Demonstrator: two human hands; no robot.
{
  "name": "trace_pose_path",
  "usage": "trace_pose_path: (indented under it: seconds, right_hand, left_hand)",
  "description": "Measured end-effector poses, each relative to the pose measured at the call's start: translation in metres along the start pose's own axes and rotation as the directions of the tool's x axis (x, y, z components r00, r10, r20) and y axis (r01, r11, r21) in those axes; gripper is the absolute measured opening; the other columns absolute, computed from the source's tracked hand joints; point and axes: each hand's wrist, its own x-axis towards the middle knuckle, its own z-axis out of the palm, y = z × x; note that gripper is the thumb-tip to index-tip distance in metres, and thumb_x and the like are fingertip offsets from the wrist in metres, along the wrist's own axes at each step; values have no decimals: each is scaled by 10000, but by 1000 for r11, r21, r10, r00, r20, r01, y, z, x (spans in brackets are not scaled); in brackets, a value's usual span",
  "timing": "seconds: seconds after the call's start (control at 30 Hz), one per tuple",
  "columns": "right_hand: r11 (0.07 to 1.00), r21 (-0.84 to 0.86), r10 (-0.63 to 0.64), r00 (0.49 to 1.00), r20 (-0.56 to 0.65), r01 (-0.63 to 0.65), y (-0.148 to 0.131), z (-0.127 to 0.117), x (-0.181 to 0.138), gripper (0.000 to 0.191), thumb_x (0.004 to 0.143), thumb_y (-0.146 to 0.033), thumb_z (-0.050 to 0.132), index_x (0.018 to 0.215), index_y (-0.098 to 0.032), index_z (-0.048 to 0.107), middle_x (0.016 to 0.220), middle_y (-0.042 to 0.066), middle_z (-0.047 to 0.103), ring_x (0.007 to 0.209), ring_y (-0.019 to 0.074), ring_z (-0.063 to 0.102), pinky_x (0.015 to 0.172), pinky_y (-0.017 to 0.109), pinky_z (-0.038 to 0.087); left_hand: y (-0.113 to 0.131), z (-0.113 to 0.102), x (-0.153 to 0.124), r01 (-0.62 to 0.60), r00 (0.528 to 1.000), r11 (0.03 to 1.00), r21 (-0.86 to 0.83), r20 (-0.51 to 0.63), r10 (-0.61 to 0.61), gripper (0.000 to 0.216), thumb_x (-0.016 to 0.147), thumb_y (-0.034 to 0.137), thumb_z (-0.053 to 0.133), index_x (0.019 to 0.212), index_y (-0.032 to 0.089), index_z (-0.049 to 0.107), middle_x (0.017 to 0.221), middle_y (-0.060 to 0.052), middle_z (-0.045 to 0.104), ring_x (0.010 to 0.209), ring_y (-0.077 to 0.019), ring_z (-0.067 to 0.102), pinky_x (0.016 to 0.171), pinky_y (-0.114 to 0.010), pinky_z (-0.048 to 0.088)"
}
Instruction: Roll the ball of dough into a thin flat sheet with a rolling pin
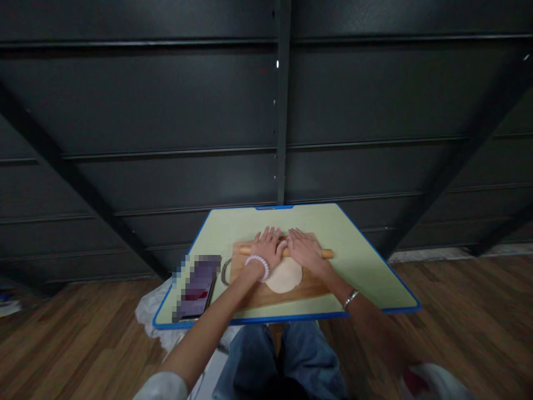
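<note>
A wooden rolling pin [327,253] lies crosswise over a flat, pale round of dough [285,279]. Both rest on a wooden cutting board [314,288]. My left hand [268,248] lies palm down over the left part of the pin, its fingers stretched out and spread. Over the right part is my right hand [305,250], also flat, with fingers extended toward the far edge. The thumbs are close together near the middle. Both ends of the pin stick out past my hands, and its middle and the far part of the dough are mostly covered.
The board sits on a small pale-green table [362,278] with a blue rim. At its left lies a phone [197,286], partly pixelated. A grey loop [225,272] is beside the board. White plastic [152,305] hangs below at left. Dark panels [187,100] rise behind the table.
</note>
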Motion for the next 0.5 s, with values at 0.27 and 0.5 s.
trace_pose_path:
  seconds: [0.27, 0.5]
  right_hand:
    - [999, 43, 26, 995, 98, -30, 15, 4, 40, 404, 938, -208, 258, 1129, -85, 592, 1211, 152, 589, 1162, 205, 502, 983, 286, 347]
    - [998, -24, 56, 996, 73, -54, 20, 3, 54, 414, 948, -194, 208, 1116, -88, 571, 1127, 172, 610, 1086, 227, 533, 918, 322, 382]
  left_hand:
    - [-15, 14, 53, 39, 994, 999, -33, 106, -35, 629, 935, 465, 97, 1306, 100, 451, 1412, -117, 412, 1364, -216, 252, 1103, -408, 215]
    - [-22, 15, 85, 60, 973, 995, -79, 228, -40, 615, 941, 475, 67, 1261, 148, 479, 1383, -106, 452, 1328, -207, 328, 1069, -413, 269]
